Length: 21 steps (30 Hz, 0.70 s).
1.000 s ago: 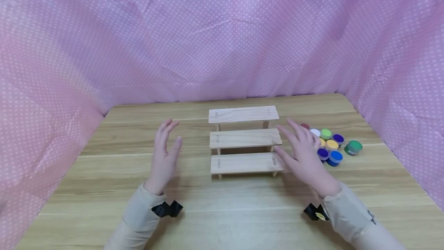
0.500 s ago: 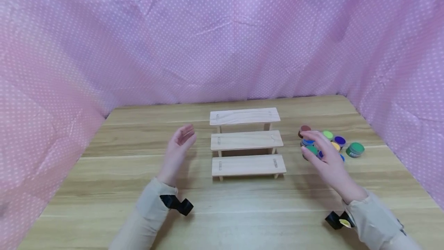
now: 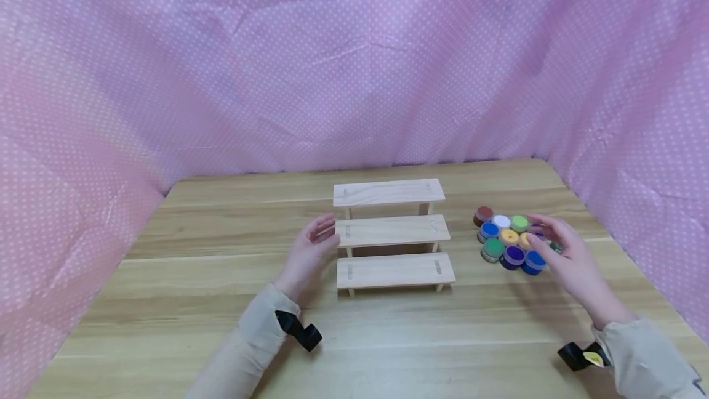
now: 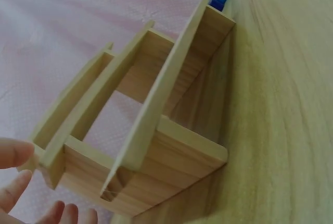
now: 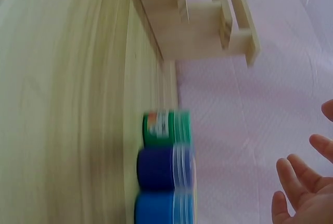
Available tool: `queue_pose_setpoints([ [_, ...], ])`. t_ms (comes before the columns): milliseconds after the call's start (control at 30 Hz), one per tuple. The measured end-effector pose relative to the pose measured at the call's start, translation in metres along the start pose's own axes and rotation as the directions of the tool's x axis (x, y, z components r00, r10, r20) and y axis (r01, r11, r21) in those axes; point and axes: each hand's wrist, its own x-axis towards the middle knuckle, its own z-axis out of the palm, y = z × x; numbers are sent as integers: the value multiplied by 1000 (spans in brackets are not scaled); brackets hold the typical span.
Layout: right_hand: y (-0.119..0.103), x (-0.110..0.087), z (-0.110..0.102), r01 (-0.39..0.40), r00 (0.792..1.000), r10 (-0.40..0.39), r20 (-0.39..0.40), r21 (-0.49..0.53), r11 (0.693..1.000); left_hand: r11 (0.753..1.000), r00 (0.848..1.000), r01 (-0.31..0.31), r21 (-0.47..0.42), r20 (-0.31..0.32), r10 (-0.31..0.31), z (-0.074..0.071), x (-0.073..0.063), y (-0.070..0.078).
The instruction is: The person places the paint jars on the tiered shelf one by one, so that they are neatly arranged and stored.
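A three-tier wooden step shelf [image 3: 392, 231] stands in the middle of the table. My left hand [image 3: 309, 252] is at its left end, fingers loosely bent and nothing held; in the left wrist view the fingertips [image 4: 18, 153] lie right beside the ends of the boards. To the right of the shelf sits a cluster of small lidded paint jars, among them a green jar [image 3: 492, 249], a purple jar [image 3: 513, 257], a blue jar [image 3: 534, 262] and a brown jar [image 3: 484, 214]. Over the cluster's right side hovers my right hand [image 3: 573, 266], its fingers apart and relaxed, partly hiding several jars.
The wood-grain table [image 3: 382, 350] runs back to a pink dotted cloth [image 3: 354, 66] that hangs behind and at both sides. Each wrist wears a black camera mount; the left camera mount [image 3: 301, 331] extends inward over the table.
My left hand has moved right, up to the shelf's left end. From the shelf's right end, my right hand has travelled right to the far side of the jars. Shelf and jars stay put.
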Motion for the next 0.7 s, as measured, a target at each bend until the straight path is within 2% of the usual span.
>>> queue_pose_setpoints([
  [200,22,0,-21,-61,998,61,7,0,998,998,1000,-1,57,-8,1,0,7,-4],
  [267,30,2,-27,-58,998,59,-12,17,998,997,1000,-3,76,-4,4,-1,8,-3],
  [433,47,4,-42,-65,996,66,-62,23,998,999,999,15,42,34,-17,-1,12,-1],
  [567,62,3,-57,-100,994,97,-57,-45,994,999,999,31,9,44,-31,-2,13,-3],
  [700,75,5,-68,-170,985,172,3,-152,974,999,997,44,-30,65,-42,-4,13,-4],
])
